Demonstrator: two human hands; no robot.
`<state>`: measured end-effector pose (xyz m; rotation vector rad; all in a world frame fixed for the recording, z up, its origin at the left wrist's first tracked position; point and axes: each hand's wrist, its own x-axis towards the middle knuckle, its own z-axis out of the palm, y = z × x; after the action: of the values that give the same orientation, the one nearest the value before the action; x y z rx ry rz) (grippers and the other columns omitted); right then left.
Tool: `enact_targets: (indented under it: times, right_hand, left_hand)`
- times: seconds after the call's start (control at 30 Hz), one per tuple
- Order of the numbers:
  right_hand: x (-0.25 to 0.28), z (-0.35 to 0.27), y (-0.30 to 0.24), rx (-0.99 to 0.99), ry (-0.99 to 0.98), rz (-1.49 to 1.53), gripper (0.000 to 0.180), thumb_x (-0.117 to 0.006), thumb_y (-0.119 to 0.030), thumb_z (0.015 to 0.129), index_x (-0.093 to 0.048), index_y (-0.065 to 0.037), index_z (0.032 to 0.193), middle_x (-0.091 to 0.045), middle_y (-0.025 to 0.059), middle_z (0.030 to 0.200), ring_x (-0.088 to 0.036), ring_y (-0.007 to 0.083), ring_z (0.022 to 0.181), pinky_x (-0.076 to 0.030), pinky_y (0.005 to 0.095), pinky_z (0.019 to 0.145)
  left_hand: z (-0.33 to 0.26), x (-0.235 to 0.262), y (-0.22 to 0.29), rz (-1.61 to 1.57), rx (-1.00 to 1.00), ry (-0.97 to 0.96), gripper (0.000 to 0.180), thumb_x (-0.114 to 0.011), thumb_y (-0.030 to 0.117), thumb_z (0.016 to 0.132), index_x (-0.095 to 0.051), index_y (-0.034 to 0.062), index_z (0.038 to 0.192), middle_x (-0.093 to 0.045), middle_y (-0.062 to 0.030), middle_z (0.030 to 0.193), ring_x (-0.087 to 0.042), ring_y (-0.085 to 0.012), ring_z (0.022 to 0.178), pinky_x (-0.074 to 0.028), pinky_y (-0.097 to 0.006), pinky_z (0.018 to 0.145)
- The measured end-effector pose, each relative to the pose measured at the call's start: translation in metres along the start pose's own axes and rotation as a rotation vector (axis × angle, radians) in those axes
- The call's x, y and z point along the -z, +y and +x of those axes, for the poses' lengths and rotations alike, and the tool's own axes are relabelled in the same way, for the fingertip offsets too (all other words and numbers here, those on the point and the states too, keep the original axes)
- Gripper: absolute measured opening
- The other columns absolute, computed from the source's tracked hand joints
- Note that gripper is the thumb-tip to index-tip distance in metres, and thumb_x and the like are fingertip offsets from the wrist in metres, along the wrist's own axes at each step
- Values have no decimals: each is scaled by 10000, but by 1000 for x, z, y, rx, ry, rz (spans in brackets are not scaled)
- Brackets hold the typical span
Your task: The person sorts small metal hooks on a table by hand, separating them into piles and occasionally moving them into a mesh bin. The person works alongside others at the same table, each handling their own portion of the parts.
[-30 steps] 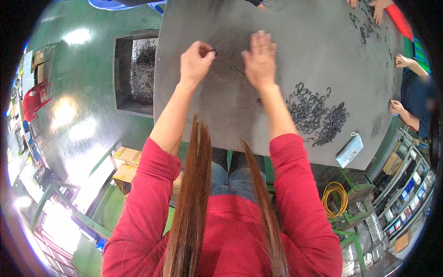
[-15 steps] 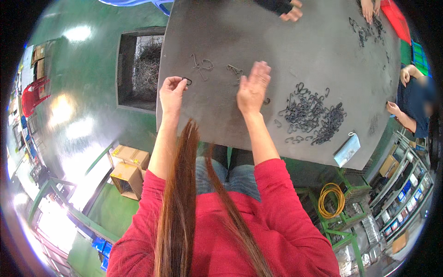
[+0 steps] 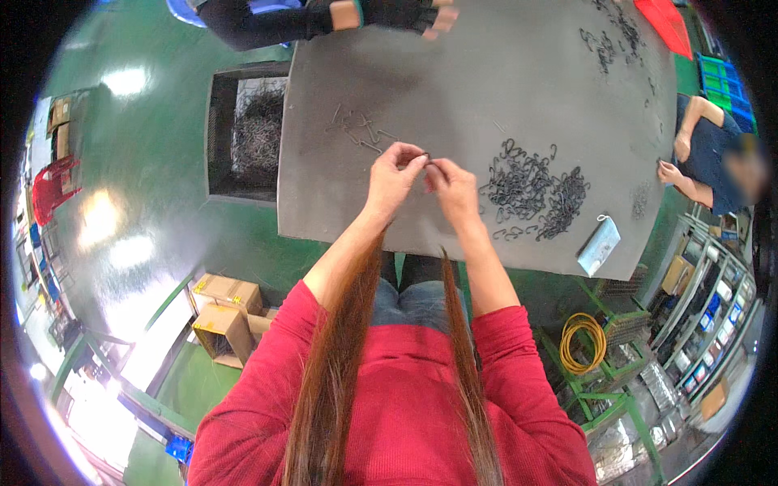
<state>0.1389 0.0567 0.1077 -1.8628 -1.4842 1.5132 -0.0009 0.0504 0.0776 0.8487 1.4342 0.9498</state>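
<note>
My left hand (image 3: 393, 180) and my right hand (image 3: 455, 188) meet over the table, fingertips pinched together. Between them is a small dark metal hook (image 3: 427, 155), mostly hidden by the fingers. Just left of my left hand lies a loose group of thin grey wire hooks (image 3: 356, 130). A heap of black metal hooks (image 3: 523, 182) sits right of my right hand, with a second dense cluster (image 3: 570, 202) against it.
The grey table (image 3: 389, 77) bears a blue face mask (image 3: 600, 245) near its right corner. A bin of metal pieces (image 3: 259, 130) stands off the left edge. One co-worker's sleeved arm (image 3: 275, 24) reaches over the far edge; another person (image 3: 705, 154) sits at the right.
My left hand has moved right with the hook, and my right hand has gone from flat to pinched beside it. The grey wire hooks now lie together. A co-worker's arm has come further in.
</note>
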Motion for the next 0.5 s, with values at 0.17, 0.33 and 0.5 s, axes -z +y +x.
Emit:
enact_targets:
  times: [0.17, 0.33, 0.5]
  right_hand:
    - [42, 57, 87, 234, 762, -541, 201, -527, -156, 897, -581, -29, 1043, -571, 150, 1216, -546, 300, 1125, -420, 464, 932]
    - [-23, 65, 62, 409, 573, -557, 193, -493, -181, 927, -575, -39, 1031, -526, 123, 1289, -463, 301, 1235, -310, 494, 1057]
    - [-41, 24, 29, 381, 522, -287, 149, -539, -140, 906, -587, -46, 1011, -544, 123, 1258, -494, 304, 1193, -305, 486, 1060]
  left_hand:
    - [16, -6, -17, 372, -242, 95, 258, -636, 118, 832, -607, 36, 1074, -617, -89, 1067, -591, -191, 994, -471, -309, 829]
    - [9, 66, -45, 886, -477, 376, 521, -600, 46, 799, -428, 58, 1290, -389, -143, 1368, -287, -346, 1322, -237, -461, 1088]
    - [-1, 66, -58, 1302, -492, -141, 633, -537, 234, 873, -281, 146, 1444, -215, -70, 1518, -84, -308, 1428, -56, -545, 1128]
